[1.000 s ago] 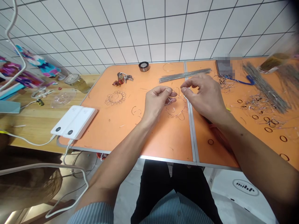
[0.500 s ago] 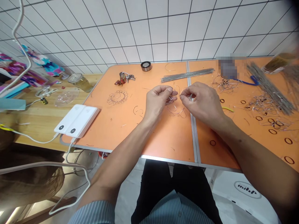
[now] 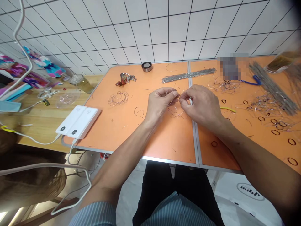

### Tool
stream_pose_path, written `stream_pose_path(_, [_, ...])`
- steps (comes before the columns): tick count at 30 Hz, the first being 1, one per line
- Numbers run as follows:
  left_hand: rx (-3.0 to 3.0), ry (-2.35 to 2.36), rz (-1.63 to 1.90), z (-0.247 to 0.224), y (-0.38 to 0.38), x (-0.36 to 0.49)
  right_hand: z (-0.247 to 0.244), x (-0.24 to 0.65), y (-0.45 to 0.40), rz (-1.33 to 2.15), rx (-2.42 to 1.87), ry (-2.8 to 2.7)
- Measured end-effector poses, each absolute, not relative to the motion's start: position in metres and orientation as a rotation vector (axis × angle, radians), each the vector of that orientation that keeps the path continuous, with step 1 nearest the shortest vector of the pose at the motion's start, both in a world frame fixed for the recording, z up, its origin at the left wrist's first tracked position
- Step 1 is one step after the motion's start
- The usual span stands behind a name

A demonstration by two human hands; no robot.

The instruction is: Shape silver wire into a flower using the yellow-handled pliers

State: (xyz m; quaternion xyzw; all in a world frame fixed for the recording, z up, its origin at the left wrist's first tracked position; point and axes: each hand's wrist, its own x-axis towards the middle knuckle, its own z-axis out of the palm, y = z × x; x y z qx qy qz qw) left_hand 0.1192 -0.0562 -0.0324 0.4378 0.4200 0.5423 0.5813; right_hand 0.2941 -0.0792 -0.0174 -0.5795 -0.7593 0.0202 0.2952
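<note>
Above the middle of the orange table, my left hand (image 3: 161, 102) is closed, its thumb and fingers pinching a thin wire (image 3: 172, 108) bent into loops. My right hand (image 3: 199, 102) touches or nearly touches the left fingertips, also pinched on the wire; a small whitish bit (image 3: 190, 99) shows among its fingers. Curved wire loops hang below both hands, and I cannot tell which are held and which lie on the table. To the left lies a flower-shaped ring of looped wire (image 3: 118, 99). A bundle of straight wires (image 3: 188, 75) lies behind my hands.
Left on the orange table (image 3: 131, 138) are white power banks (image 3: 78, 121) with cables, and farther back a bunch of keys (image 3: 126, 79) and a tape roll (image 3: 147, 66). On the right are tangled wire scraps (image 3: 265, 103), dark rings (image 3: 214, 144), a yellow piece (image 3: 228, 109) and another wire bundle (image 3: 274, 88).
My right hand has shifted slightly left, closer to the left fingertips. Both hands keep their pinch on the wire, and the wire loops at the fingers have turned a little.
</note>
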Motion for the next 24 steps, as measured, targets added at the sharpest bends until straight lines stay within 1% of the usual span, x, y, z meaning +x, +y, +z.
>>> stream_pose_path(7, [1.01, 1.007, 1.259, -0.0303, -0.0566, 0.1196, -0.0182, 0.2935, -0.0796, 0.104, -1.534, -2.01])
stream_pose_path(14, [1.058, 0.998, 1.258, -0.0303, -0.0535, 0.1167, -0.0127, 0.2961, -0.0775, 0.319, -1.522, -1.935])
stream_pose_path(24, [1.093, 0.926, 1.163, -0.0299, -0.0529, 0.1128, -0.011, 0.2992, -0.0761, 0.291, -1.569, -1.905])
